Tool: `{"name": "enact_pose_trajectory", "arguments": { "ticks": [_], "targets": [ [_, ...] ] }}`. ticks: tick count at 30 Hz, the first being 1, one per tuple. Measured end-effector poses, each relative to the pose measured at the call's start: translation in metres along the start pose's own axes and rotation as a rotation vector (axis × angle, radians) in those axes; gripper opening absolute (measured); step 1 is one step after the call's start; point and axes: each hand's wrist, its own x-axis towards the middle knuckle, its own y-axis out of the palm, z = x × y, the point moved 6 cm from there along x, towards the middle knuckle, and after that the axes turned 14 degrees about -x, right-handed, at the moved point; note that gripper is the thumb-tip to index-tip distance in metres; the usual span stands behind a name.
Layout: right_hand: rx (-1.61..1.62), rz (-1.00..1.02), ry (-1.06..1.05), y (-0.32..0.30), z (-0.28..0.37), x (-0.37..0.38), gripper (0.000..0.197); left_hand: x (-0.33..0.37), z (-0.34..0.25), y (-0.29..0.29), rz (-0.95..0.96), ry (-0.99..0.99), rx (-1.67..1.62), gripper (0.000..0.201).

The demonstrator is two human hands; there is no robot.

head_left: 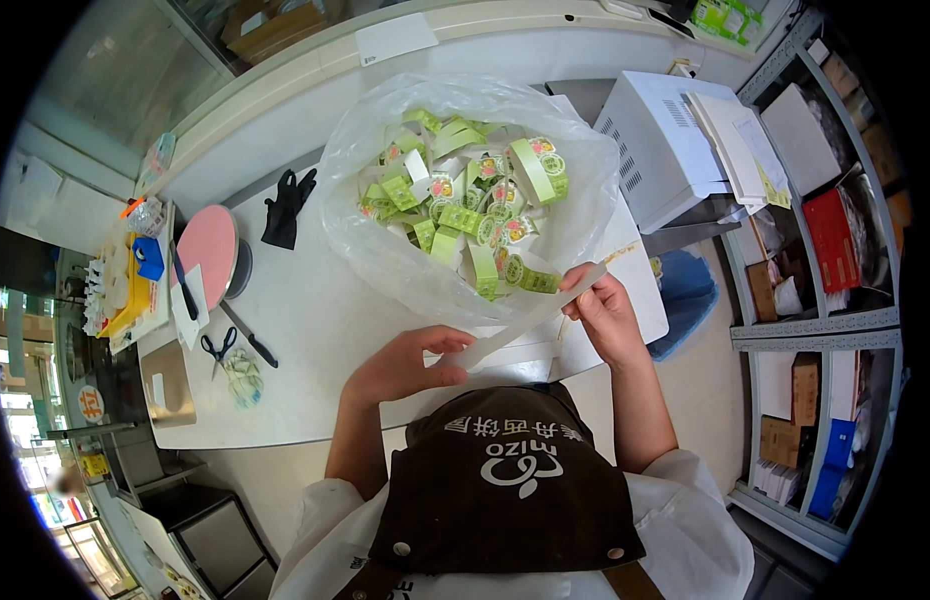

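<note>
Between the two hands, just in front of the apron (505,490), a pale strip (515,328), paper or film, cannot tell which. Slants from low left to high right, near side of the table (310,385).

Right hand (607,318): thumb and forefinger pinched on the strip's upper end. Left hand (400,362): thumb and fingers parted around the lower end; whether they press on it, cannot tell.

Just beyond: wide-mouthed clear plastic bag (577,228), many green printed bands (455,217) heaped inside, some curled into loops. Bag's near edge close to the strip.

Risks, as judged: a loose left hold could let that end slip or spring away; uneven pull could crease or twist so thin a strip. A wrist catching the slack bag might drag it and spill bands over the edge, perhaps toward the blue bin (688,305) below at right.

Farther left: knife (250,335) and scissors (218,345) near each other, black glove (285,212), pink round disc (207,255). Upper right: white boxy appliance (645,150), papers on top.
</note>
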Motion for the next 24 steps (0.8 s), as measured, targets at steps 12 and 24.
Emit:
{"name": "enact_pose_trajectory", "arguments": {
  "ticks": [12, 24],
  "targets": [
    [0.177, -0.284, -0.134, -0.025, 0.021, 0.001, 0.028, -0.007, 0.02, -0.004, 0.061, -0.295, 0.132, 0.024],
    [0.633, -0.372, -0.117, -0.044, 0.026, 0.003, 0.02, -0.04, 0.026, -0.077, -0.313, 0.236, -0.532, 0.02]
  ]
}}
